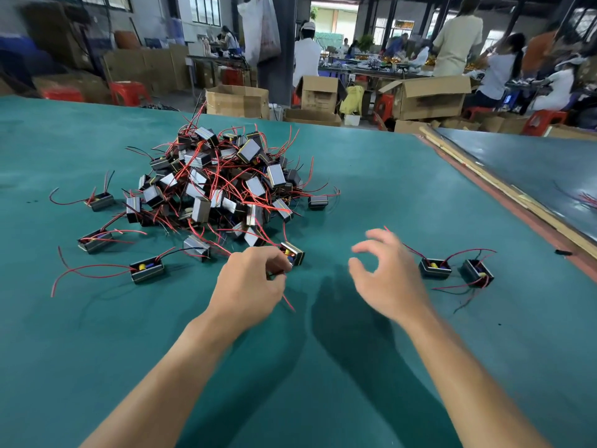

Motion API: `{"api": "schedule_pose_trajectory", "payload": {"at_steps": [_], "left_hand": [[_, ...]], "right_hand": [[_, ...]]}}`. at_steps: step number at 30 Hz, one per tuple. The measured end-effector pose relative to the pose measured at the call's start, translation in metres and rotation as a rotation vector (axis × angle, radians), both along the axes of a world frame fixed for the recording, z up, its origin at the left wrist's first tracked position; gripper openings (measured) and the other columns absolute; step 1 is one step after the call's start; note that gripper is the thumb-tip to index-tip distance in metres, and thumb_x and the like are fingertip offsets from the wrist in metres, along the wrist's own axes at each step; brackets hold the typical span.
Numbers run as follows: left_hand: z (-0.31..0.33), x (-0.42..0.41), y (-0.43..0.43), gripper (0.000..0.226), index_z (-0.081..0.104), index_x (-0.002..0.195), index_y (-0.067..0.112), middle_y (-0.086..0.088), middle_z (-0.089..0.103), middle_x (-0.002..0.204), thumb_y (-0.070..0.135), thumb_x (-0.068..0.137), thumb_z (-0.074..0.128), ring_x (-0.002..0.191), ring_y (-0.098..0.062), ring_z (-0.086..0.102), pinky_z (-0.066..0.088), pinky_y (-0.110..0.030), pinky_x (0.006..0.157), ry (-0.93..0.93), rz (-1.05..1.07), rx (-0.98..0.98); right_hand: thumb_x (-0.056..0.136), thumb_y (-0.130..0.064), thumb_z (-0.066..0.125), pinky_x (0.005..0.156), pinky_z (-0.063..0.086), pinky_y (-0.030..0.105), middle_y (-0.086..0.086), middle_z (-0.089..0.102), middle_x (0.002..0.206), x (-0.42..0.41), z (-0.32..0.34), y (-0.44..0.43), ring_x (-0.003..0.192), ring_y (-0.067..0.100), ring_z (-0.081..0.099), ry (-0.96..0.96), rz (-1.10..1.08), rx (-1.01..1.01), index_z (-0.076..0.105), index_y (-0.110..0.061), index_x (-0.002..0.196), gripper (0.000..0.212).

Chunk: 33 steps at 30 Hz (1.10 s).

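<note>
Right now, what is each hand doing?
Left hand: pinching a small grey metal box with red wires.
Right hand: open, holding nothing.

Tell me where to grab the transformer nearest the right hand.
Pinch the transformer across its flat metal near and far walls, coming down from above. It sits open face up, and its red leads arch out of the middle, so those walls are bare.

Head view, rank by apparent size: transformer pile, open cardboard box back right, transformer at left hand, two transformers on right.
1. transformer pile
2. open cardboard box, despite distance
3. transformer at left hand and right-side transformers: alike, unranked
</note>
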<state>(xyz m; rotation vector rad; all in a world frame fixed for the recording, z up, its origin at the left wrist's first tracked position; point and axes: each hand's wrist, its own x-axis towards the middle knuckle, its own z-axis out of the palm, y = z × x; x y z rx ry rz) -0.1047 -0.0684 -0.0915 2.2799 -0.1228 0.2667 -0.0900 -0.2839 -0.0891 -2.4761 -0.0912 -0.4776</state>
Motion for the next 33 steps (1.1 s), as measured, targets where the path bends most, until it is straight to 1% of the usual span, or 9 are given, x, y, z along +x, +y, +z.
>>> {"api": "schedule_pose_trajectory", "payload": {"at_steps": [4,7,11,16,20,24,26,29,33], "left_hand": [[0.004,-0.001,-0.005,0.024,0.068,0.076,0.028,0.008,0.071,0.071,0.005,0.078,0.071,0.068,-0.01,0.065,0.052,-0.023,0.069,-0.035,-0.017,-0.17],[0.008,-0.003,-0.008,0.026,0.07,0.087,0.023,0.003,0.073,0.075,-0.002,0.079,0.065,0.072,-0.017,0.07,0.054,-0.03,0.066,0.0,-0.069,-0.341],[0.015,-0.007,-0.014,0.031,0.066,0.097,0.015,-0.002,0.075,0.085,-0.004,0.076,0.054,0.083,-0.019,0.071,0.058,-0.034,0.069,0.033,-0.17,-0.479],[0.013,-0.009,-0.01,0.048,0.063,0.106,0.021,0.005,0.071,0.1,-0.016,0.077,0.052,0.096,-0.012,0.066,0.057,-0.03,0.08,-0.031,-0.174,-0.329],[0.009,-0.006,-0.002,0.049,0.063,0.112,0.024,0.014,0.068,0.104,-0.005,0.074,0.058,0.103,-0.004,0.058,0.048,-0.017,0.081,-0.068,-0.13,-0.037],[0.004,-0.006,0.0,0.047,0.063,0.116,0.025,0.013,0.066,0.108,0.01,0.072,0.067,0.105,-0.012,0.058,0.047,-0.032,0.091,0.005,-0.161,0.214],[0.003,-0.007,-0.001,0.037,0.067,0.106,0.029,0.02,0.066,0.093,0.014,0.072,0.07,0.092,-0.013,0.061,0.05,-0.033,0.084,0.013,-0.159,0.257],[0.003,-0.006,-0.002,0.019,0.068,0.085,0.03,0.029,0.056,0.06,0.018,0.072,0.074,0.06,-0.005,0.054,0.043,-0.026,0.062,-0.019,-0.112,0.233],[0.002,-0.005,-0.002,0.023,0.068,0.085,0.029,0.02,0.061,0.069,0.009,0.075,0.067,0.063,-0.003,0.055,0.043,-0.024,0.065,-0.047,-0.107,0.186]], "right_hand": [[0.087,-0.02,0.069,0.102,0.019,0.003,0.0,0.049,0.144,-0.011,-0.008,0.026,0.136,0.014,0.043,0.091,0.32,-0.071,0.063,-0.016,0.129,0.043],[0.088,-0.022,0.068,0.113,0.021,0.013,-0.002,0.04,0.152,-0.013,-0.012,0.029,0.143,0.012,0.034,0.13,0.44,-0.106,0.051,-0.023,0.142,0.057],[0.092,-0.011,0.06,0.104,0.041,0.031,-0.004,0.065,0.127,-0.01,-0.01,0.024,0.123,0.019,0.055,0.07,0.404,-0.064,0.069,-0.021,0.117,0.029],[0.096,-0.027,0.06,0.071,0.047,0.036,0.001,0.072,0.081,-0.003,-0.005,0.011,0.079,0.026,0.061,0.061,0.197,-0.041,0.073,-0.016,0.087,0.019],[0.092,-0.02,0.062,0.048,0.029,0.026,0.002,0.047,0.05,0.001,-0.005,0.001,0.057,0.028,0.039,-0.048,0.01,-0.04,0.062,-0.012,0.069,0.025],[0.091,-0.023,0.062,0.057,0.04,0.032,-0.002,0.06,0.056,0.002,-0.001,0.001,0.062,0.029,0.054,-0.053,-0.086,0.008,0.07,-0.016,0.071,0.023],[0.089,-0.025,0.065,0.06,0.043,0.031,-0.002,0.064,0.058,0.0,0.001,0.001,0.062,0.025,0.057,-0.028,-0.016,0.019,0.071,-0.016,0.071,0.022],[0.089,-0.03,0.064,0.051,0.033,0.025,0.006,0.049,0.053,-0.005,0.003,0.005,0.055,0.022,0.04,0.053,0.128,-0.045,0.059,-0.008,0.063,0.034],[0.089,-0.034,0.063,0.049,0.029,0.024,0.004,0.041,0.05,-0.01,0.005,0.008,0.051,0.013,0.032,0.181,0.291,-0.073,0.054,-0.008,0.061,0.039]]}}
